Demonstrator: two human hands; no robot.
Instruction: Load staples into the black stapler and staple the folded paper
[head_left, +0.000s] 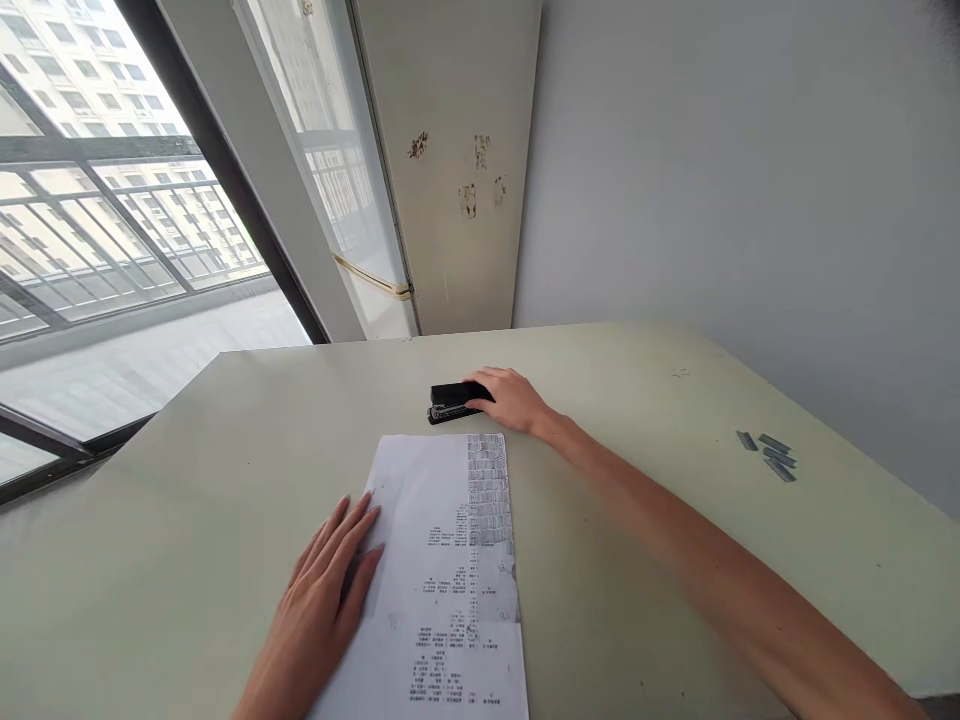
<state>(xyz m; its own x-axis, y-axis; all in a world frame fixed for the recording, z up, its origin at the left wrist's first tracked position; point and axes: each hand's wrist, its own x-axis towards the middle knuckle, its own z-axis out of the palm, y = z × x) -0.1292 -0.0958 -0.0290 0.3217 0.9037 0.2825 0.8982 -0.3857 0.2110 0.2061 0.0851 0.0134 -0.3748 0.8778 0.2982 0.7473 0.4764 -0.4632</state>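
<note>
A black stapler [448, 395] lies on the pale table just beyond the top edge of a printed paper [442, 560]. My right hand [510, 397] is wrapped round the stapler's right end, thumb low and fingers over the top. The stapler's jaws point left, with a gap between arm and base. My left hand [330, 575] rests flat on the paper's left edge, its fingers stretched out and the thumb a little apart. Dense print covers the paper's right side, while the left side is mostly blank. Whether it is one sheet or a stack, I cannot tell.
Several strips of grey staples [776, 455] lie on the right side of the table [637, 400]. A grey wall [712, 180] borders the table at the right and back. A window with a dark frame [225, 170] stands at the left, beside a cream panel [454, 120].
</note>
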